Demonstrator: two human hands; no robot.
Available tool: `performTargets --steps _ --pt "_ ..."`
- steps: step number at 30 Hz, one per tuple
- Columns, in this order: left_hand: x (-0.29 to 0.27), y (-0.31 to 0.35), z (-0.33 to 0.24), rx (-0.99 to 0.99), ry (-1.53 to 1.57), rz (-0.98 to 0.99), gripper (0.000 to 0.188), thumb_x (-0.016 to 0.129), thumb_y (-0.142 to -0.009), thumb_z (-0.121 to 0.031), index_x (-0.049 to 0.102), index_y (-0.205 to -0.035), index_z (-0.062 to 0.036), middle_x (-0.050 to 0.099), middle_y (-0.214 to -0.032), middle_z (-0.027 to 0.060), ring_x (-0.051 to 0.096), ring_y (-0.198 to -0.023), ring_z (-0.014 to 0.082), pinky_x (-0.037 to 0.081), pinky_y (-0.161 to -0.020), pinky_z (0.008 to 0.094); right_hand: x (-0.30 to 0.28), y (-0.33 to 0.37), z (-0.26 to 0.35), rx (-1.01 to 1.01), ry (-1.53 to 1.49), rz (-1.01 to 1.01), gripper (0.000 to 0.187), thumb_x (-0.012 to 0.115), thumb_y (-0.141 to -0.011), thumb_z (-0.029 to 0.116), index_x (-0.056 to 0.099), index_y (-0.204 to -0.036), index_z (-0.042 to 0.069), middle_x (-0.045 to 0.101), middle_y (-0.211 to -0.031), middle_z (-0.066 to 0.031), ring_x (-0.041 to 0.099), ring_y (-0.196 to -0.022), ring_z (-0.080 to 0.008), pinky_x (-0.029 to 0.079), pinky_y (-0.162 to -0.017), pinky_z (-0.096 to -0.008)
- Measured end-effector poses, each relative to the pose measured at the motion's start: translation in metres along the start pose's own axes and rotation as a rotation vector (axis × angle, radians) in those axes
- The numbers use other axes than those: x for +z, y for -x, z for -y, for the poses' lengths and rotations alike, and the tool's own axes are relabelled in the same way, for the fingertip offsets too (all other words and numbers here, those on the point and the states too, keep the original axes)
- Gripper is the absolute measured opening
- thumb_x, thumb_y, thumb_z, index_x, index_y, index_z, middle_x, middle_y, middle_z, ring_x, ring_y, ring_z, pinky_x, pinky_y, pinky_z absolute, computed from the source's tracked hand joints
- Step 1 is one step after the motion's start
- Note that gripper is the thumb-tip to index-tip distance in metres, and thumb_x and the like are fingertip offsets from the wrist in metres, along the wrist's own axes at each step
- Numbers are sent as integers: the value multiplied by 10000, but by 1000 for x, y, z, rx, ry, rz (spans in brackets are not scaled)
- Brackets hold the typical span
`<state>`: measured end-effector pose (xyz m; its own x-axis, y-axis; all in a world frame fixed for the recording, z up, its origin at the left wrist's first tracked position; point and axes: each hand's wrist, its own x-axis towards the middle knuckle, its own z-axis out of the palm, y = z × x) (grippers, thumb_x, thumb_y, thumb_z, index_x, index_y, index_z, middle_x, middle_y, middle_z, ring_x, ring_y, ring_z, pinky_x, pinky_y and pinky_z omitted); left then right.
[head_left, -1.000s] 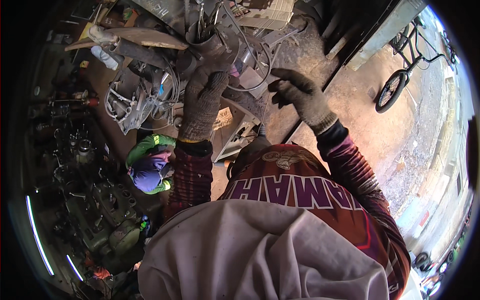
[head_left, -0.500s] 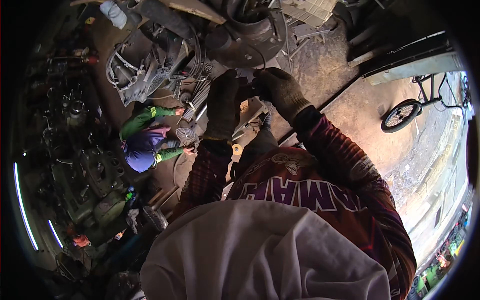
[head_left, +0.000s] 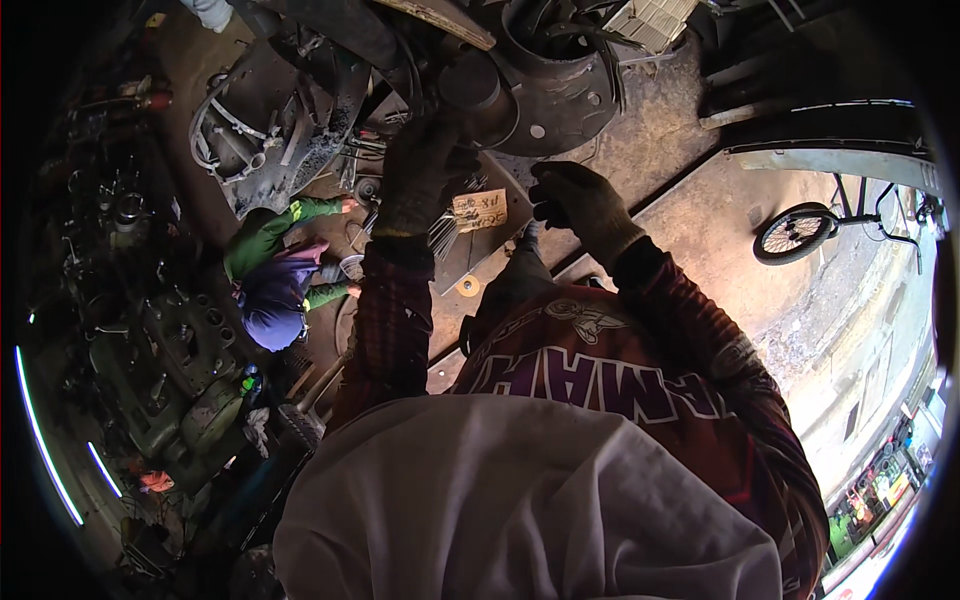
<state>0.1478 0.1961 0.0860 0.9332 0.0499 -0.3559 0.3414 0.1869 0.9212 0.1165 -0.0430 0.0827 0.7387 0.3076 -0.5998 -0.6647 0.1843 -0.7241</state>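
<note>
Brown cardboard (head_left: 482, 210) lies beside thin rods (head_left: 442, 234), near the left hand (head_left: 418, 178).

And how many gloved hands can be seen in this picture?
2: the left gloved hand, near the dark metal cylinder, and the right gloved hand, right of the cardboard piece. Others may be hidden in shadow.

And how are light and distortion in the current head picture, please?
Head view: glare washes out the pale ground at right; head view: the dark-gloved left hand sinks into shadow; head view: the long pale beam bows near the rim.
</note>
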Motion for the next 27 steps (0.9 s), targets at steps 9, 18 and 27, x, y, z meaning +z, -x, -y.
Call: performTargets --steps 9,18,27 --pt "-4 -25 -16 -33 4 7 334 617 -997 -252 621 -1202 11 710 -1059 110 730 -868 216 609 -734 341 0 -5 7 -26 68 55 353 579 -999 218 604 -1297 31 700 -1002 -87 684 -833 -153 559 -745 -275" --pt "23 -7 -7 -29 207 -14 387 610 -990 -329 632 -1205 -8 704 -1094 99 708 -948 197 599 -802 327 -4 -2 12 -37 -12 11 378 609 -967 204 594 -1251 -45 699 -929 -97 669 -763 -150 543 -693 -278" --pt "20 -12 -6 -59 181 -28 325 602 -981 -265 629 -1187 -14 692 -1118 97 699 -987 202 590 -796 343 -5 -3 14 -51 5 10 358 607 -965 194 599 -1249 -24 700 -923 -94 669 -750 -154 540 -674 -283"
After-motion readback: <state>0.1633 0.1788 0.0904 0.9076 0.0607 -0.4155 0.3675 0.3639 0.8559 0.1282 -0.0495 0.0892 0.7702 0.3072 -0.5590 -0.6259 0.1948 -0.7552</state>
